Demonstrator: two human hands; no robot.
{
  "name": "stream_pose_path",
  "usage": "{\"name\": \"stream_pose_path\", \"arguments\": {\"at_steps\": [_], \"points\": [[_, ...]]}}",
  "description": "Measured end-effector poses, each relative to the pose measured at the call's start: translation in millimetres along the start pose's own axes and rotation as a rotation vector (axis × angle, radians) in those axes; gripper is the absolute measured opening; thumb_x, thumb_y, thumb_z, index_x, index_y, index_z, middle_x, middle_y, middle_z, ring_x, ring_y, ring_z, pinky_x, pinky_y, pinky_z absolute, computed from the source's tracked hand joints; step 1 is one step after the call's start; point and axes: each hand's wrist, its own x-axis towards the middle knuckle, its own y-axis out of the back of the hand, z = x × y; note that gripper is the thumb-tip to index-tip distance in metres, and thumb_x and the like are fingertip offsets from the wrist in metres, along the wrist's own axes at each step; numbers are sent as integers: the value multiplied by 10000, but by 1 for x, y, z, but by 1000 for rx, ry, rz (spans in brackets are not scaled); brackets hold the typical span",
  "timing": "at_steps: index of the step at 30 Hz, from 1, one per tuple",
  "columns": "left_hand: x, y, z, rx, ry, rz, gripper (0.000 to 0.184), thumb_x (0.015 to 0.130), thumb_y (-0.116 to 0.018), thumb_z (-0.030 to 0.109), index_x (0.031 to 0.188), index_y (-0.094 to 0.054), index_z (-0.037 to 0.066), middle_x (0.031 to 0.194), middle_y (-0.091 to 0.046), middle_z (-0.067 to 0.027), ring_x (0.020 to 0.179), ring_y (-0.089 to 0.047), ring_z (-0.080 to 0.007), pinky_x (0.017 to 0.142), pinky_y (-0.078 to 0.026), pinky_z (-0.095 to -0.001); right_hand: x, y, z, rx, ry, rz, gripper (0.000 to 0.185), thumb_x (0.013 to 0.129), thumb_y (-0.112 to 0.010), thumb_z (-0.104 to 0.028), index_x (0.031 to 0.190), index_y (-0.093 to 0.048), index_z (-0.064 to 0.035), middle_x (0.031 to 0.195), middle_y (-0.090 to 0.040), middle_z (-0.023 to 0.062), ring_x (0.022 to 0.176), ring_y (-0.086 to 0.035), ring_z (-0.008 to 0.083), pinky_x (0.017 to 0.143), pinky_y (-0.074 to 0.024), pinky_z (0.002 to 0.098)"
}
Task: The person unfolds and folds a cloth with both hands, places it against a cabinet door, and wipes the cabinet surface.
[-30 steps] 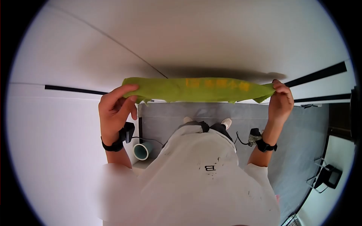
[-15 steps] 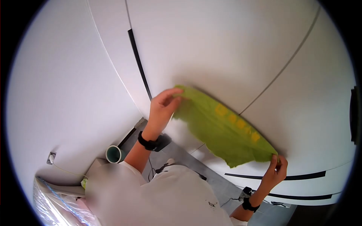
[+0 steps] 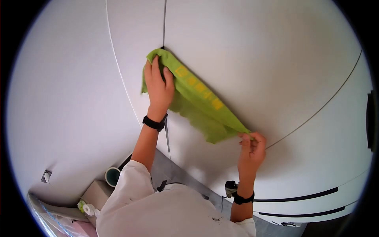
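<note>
A green cloth (image 3: pixel 185 91) with yellow printed characters is stretched slantwise in front of the white cabinet door (image 3: pixel 237 47). My left hand (image 3: pixel 160 89) holds its upper left end, fingers reaching up under the folded edge, close to the top of a dark handle strip (image 3: pixel 167 134) in the door seam. Lower on the right, my right hand (image 3: pixel 252 152) pinches the other corner between thumb and fingers. Between the hands the upper edge is taut, and the loose lower part hangs down. Each wrist wears a black band.
Long black handle strips (image 3: pixel 296 195) mark the drawers at lower right. At lower left are a round bin (image 3: pixel 113 176), a cardboard-coloured box (image 3: pixel 96 195), a white roll (image 3: pixel 89 209) and a wall socket with a plug (image 3: pixel 46 176). Grey floor (image 3: pixel 167 168) shows below.
Both hands have moved up and to the left with the cloth. The left end now covers the upper part of the handle strip, and my left fingers have shifted under the cloth's edge.
</note>
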Motion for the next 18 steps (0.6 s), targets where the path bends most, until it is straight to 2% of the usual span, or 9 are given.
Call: {"name": "stream_pose_path", "arguments": {"at_steps": [2,3,5,8,11,12,15,16,18], "points": [[14,-4,-16,-30,239,23,340,887,-552,125,1175,-497,-48,1125,-508,-218,979,-523,-369,838,-436,-399,0,-16,1,39,3,0,164,921,-570,-113,1009,-479,-9,877,-665,140,746,-629,133,625,-479,217],[18,-6,-20,-33,235,20,340,887,-552,125,1175,-497,-48,1125,-508,-218,979,-523,-369,838,-436,-399,-2,-20,2,75,-13,-9,162,920,-569,-109,1004,-477,-5,865,-665,136,752,-636,136,632,-481,213],[21,-7,-26,-6,162,-7,285,916,-553,173,1112,-541,-34,1001,-570,-164,847,-578,-248,705,-472,-320,-5,-24,2,97,-22,-1,159,918,-571,-103,998,-475,-4,860,-665,134,773,-644,139,647,-486,215],[17,-5,-20,-119,321,-41,217,891,-571,151,1014,-565,-28,908,-573,-141,770,-553,-308,677,-459,-371,-15,-20,13,108,-68,14,158,913,-574,-91,994,-472,0,857,-665,134,807,-656,147,674,-495,224],[18,-8,-19,-123,269,-43,189,887,-562,128,999,-562,-23,865,-568,-152,732,-545,-321,657,-455,-381,-28,-12,23,96,-92,24,152,910,-573,-81,996,-478,0,867,-662,131,826,-658,152,686,-506,237],[21,-15,-26,-12,66,7,176,889,-543,133,995,-566,-7,881,-572,-172,776,-558,-341,685,-463,-390,-31,-10,26,94,-83,19,143,908,-573,-77,996,-487,-3,876,-660,125,830,-655,153,685,-511,244],[26,-28,-37,119,94,-68,204,904,-509,157,1051,-545,21,974,-578,-190,897,-555,-381,789,-456,-410,-29,-9,22,76,-121,15,133,889,-587,-61,977,-509,0,857,-644,120,785,-659,197,648,-512,280],[26,-32,-45,97,75,-80,233,911,-508,157,1091,-532,12,1002,-573,-200,933,-547,-376,826,-446,-400,-30,-8,24,54,-153,104,133,889,-587,-61,977,-509,0,857,-644,120,785,-659,197,648,-512,280],[21,-34,-59,43,73,-88,302,934,-502,167,1162,-506,-31,1093,-544,-214,1012,-523,-341,884,-419,-394,-33,-5,29,-112,7,-85,133,867,-607,-91,948,-541,-9,860,-621,134,737,-636,260,635,-500,330]]}}
